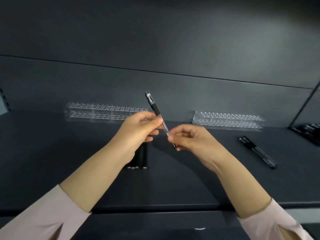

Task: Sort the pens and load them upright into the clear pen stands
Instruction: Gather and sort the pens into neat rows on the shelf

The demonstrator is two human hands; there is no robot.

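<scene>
A black pen with a clear cap [154, 106] is held tilted above the dark shelf, cap end up and to the left. My left hand [138, 129] pinches its barrel near the middle, and my right hand [188, 137] pinches its lower end. Two clear pen stands with rows of holes sit at the back: a long one [97, 111] on the left and a shorter one [226, 120] on the right. Neither stand shows a pen in it. Several black pens [140, 160] lie side by side under my left wrist, partly hidden.
A small bundle of black pens [258, 151] lies on the shelf [52, 153] to the right. More dark pens [310, 132] are piled at the far right edge. A dark back wall rises just behind the stands. The shelf's front edge runs below my forearms.
</scene>
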